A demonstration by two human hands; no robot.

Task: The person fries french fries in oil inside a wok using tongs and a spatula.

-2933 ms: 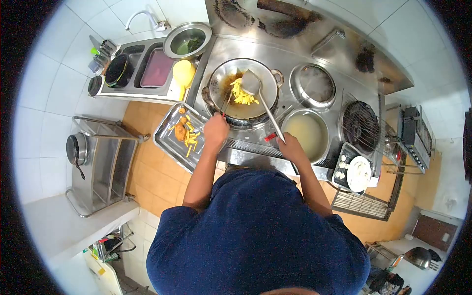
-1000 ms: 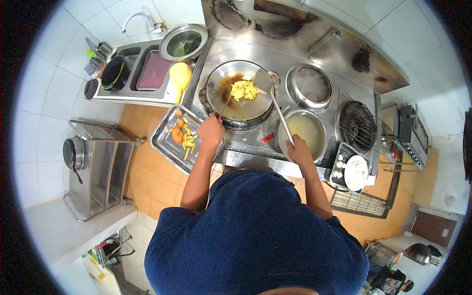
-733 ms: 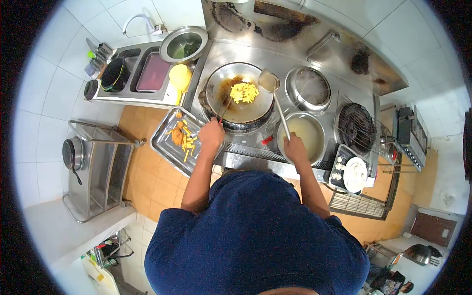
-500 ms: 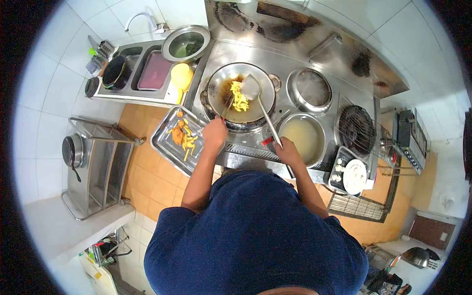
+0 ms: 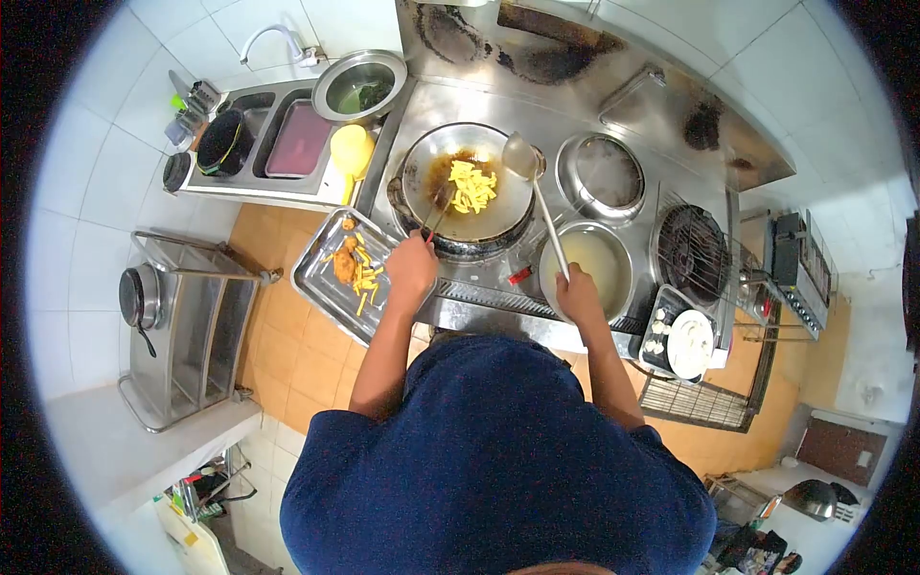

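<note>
My right hand (image 5: 579,295) is closed around the long handle of a metal ladle (image 5: 520,155), its head over the right rim of the wok (image 5: 422,172). Yellow cut fries (image 5: 471,187) lie heaped in the wok beside brown liquid. My left hand (image 5: 410,270), closed, grips thin chopsticks (image 5: 437,218), reddish near the fingers and dark toward the wok; their tips reach the left side of the fries. Left of that hand is a metal tray (image 5: 316,283) holding fried pieces (image 5: 345,265) and loose fries (image 5: 365,280).
A pot of cloudy liquid (image 5: 606,264) stands below my right hand's ladle handle, with a steaming lidded pot (image 5: 601,175) behind. To the right are a grate burner (image 5: 692,251) and a white plate (image 5: 690,343). A yellow scoop (image 5: 352,149) rests by the sink (image 5: 271,103).
The ladle head has moved from over the fries to the wok's right rim, and my right hand has shifted right. The fries now lie spread in a rounder heap. My left hand moved slightly left.
</note>
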